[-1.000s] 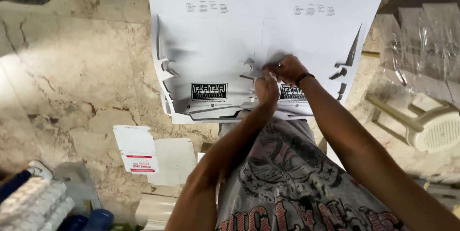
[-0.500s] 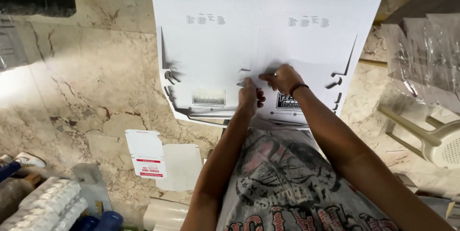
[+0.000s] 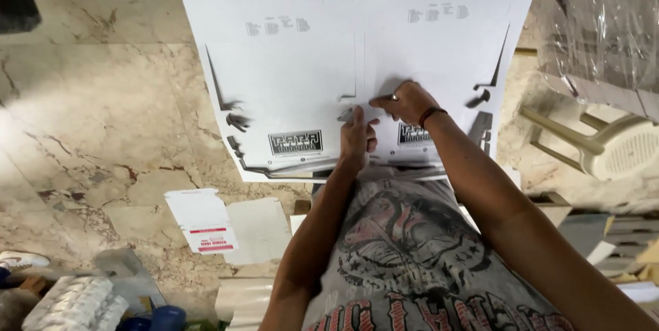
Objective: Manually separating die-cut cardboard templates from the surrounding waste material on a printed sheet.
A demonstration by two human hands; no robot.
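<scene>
While both hands worked the white card sheets (image 3: 309, 77) | left hand (image 3: 357, 135) pressed flat, fingers together | right hand (image 3: 408, 101) pinched a sheet edge just beside it | step judged: separating die-cut panels; next needs steady pull.

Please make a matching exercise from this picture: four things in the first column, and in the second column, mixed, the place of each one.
Things:
1. left hand
2. right hand
3. beige plastic chair
4. small flat white carton with a red band

Places:
A. lying on the marble floor, bottom left of the sheets
B. at the right edge, on its side
C. flat on the white die-cut card sheets, nearer the body
D. on the sheets, farther up, with a dark wristband

Pairs: 1-C, 2-D, 3-B, 4-A
</scene>
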